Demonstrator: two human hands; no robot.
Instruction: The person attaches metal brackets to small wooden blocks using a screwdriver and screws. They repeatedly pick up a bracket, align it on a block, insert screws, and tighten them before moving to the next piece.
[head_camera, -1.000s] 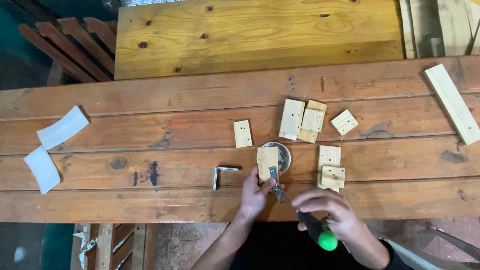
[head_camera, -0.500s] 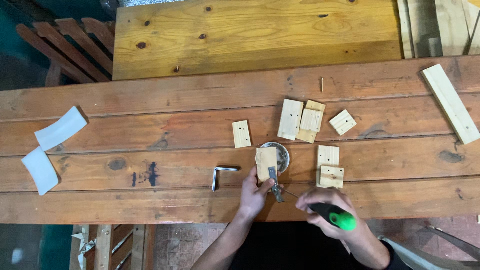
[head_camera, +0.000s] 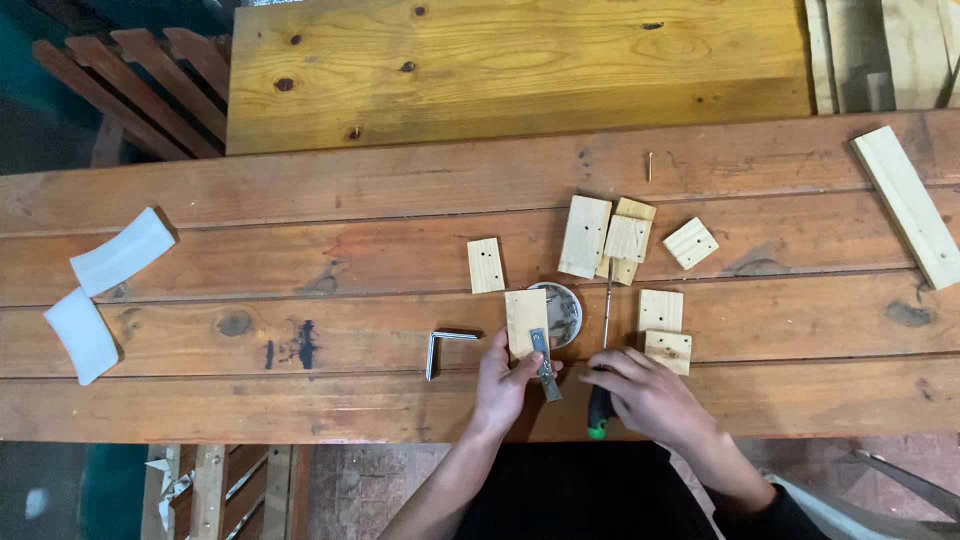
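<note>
While my left hand (head_camera: 503, 378) pinches a metal bracket (head_camera: 544, 364) against a wood block (head_camera: 525, 322) on the bench (head_camera: 300, 260), my right hand (head_camera: 648, 395) grips a screwdriver (head_camera: 601, 385). Just beside the block, a round tin (head_camera: 566, 313) holds screws.

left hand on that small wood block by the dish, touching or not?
Touching. In the head view the left hand has its fingers on the lower edge of the small wood block, thumb pressing the metal bracket against it, with no gap visible.
</note>
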